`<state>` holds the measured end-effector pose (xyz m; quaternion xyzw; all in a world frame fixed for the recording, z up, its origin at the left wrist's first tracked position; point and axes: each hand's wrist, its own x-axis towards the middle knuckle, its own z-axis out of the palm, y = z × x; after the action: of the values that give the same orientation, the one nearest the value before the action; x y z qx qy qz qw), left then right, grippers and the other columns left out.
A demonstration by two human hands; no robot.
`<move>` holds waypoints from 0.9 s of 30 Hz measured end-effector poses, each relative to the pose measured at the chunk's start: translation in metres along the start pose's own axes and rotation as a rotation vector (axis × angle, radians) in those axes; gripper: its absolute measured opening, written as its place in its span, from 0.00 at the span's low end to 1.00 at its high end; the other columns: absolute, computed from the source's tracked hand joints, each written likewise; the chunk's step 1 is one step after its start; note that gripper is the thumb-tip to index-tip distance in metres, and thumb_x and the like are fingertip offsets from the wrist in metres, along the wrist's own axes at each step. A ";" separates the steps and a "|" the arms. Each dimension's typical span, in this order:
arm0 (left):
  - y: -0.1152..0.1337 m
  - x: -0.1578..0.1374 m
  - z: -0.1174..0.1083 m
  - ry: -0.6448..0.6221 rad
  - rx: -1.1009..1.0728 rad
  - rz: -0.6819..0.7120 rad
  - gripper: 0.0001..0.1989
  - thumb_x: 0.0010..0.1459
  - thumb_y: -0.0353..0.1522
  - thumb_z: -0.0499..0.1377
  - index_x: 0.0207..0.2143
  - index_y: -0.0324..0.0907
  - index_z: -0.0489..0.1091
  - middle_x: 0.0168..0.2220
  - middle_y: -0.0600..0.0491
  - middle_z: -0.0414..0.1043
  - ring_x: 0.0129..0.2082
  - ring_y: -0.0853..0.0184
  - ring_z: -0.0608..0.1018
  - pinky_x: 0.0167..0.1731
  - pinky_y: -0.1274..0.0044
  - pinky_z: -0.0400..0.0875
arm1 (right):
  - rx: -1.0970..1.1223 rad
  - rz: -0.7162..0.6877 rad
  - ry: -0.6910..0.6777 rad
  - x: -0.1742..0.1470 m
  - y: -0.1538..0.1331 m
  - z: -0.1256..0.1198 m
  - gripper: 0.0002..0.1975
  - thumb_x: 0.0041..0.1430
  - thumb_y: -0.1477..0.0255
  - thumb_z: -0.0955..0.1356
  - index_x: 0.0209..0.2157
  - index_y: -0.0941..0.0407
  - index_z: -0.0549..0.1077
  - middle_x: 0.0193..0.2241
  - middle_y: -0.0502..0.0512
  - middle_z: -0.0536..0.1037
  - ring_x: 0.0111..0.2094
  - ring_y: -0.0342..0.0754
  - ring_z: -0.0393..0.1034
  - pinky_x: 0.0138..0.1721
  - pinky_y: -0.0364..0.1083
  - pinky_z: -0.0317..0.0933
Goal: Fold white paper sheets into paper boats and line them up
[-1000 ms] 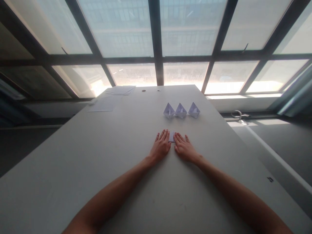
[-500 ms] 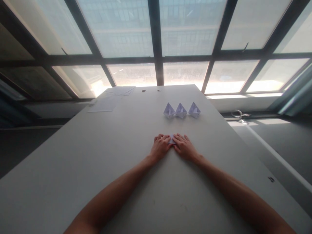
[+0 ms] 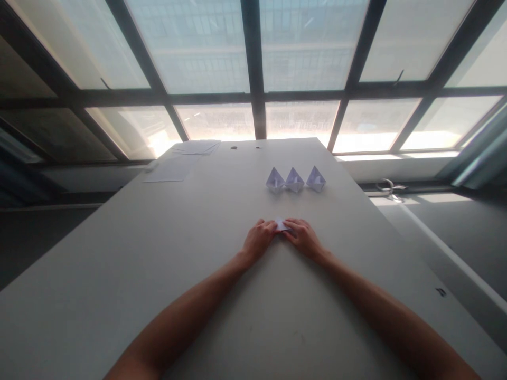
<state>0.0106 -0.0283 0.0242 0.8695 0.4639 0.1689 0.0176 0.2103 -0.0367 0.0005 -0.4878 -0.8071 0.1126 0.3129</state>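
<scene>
A small piece of folded white paper (image 3: pixel 281 226) lies between my hands, low over the table. My left hand (image 3: pixel 260 236) is closed on its left side, the fingertips at its edge. On the right side my right hand (image 3: pixel 304 236) grips it, fingers curled over the top and thumb toward the near edge. The fingers hide both ends of the paper, so its full shape cannot be made out. Just beyond my hands stand three folded paper boats (image 3: pixel 293 180) in a row, each with a pointed peak.
The white table (image 3: pixel 214 211) runs away toward large framed windows (image 3: pixel 301 47). Sheets of paper (image 3: pixel 168 169) lie at its far left. Past the right edge, a white pipe-like bar (image 3: pixel 443 243) crosses the lower area. Small round holes (image 3: pixel 233 148) mark the far end.
My right hand has shifted slightly to the right and its fingers have curled more. More of the folded paper shows between my hands. The paper boats have not moved.
</scene>
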 end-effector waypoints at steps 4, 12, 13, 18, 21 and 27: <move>-0.001 0.001 0.001 0.004 -0.021 0.005 0.13 0.68 0.38 0.53 0.45 0.42 0.73 0.39 0.50 0.78 0.39 0.62 0.76 0.40 0.74 0.71 | 0.130 0.046 0.087 0.001 0.002 -0.001 0.16 0.62 0.69 0.67 0.51 0.53 0.75 0.47 0.58 0.79 0.49 0.53 0.72 0.53 0.51 0.63; -0.001 0.000 0.005 0.084 -0.226 -0.006 0.15 0.70 0.35 0.50 0.52 0.42 0.71 0.44 0.47 0.79 0.43 0.62 0.79 0.46 0.72 0.73 | 0.301 0.146 0.215 0.002 0.006 0.001 0.27 0.56 0.73 0.67 0.59 0.56 0.67 0.47 0.58 0.78 0.47 0.52 0.73 0.52 0.51 0.65; -0.001 0.000 0.006 0.104 -0.275 -0.014 0.16 0.70 0.35 0.50 0.54 0.43 0.70 0.45 0.47 0.78 0.43 0.62 0.80 0.45 0.73 0.73 | 0.311 0.164 0.218 0.002 0.006 0.001 0.29 0.56 0.73 0.67 0.60 0.56 0.66 0.45 0.57 0.79 0.45 0.52 0.74 0.51 0.51 0.66; -0.001 -0.001 0.013 0.161 -0.436 -0.050 0.19 0.67 0.32 0.52 0.59 0.45 0.65 0.46 0.49 0.77 0.39 0.65 0.80 0.43 0.75 0.74 | 0.342 0.191 0.227 0.002 0.005 0.001 0.26 0.57 0.72 0.67 0.58 0.54 0.67 0.38 0.53 0.80 0.38 0.50 0.75 0.45 0.49 0.67; 0.000 0.000 0.015 0.151 -0.499 -0.100 0.21 0.63 0.28 0.54 0.59 0.44 0.65 0.45 0.50 0.77 0.30 0.70 0.78 0.36 0.78 0.75 | 0.328 0.162 0.194 0.002 0.005 0.001 0.16 0.57 0.72 0.66 0.48 0.53 0.74 0.38 0.54 0.81 0.39 0.50 0.75 0.44 0.48 0.66; 0.002 0.003 0.013 0.156 -0.604 -0.162 0.24 0.56 0.24 0.56 0.56 0.42 0.68 0.47 0.50 0.76 0.28 0.73 0.76 0.31 0.80 0.75 | 0.303 0.139 0.168 0.002 0.003 0.000 0.11 0.58 0.73 0.65 0.41 0.54 0.77 0.35 0.54 0.81 0.34 0.49 0.74 0.39 0.46 0.65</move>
<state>0.0171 -0.0255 0.0133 0.7697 0.4603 0.3632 0.2525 0.2118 -0.0335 -0.0007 -0.4976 -0.7163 0.2132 0.4403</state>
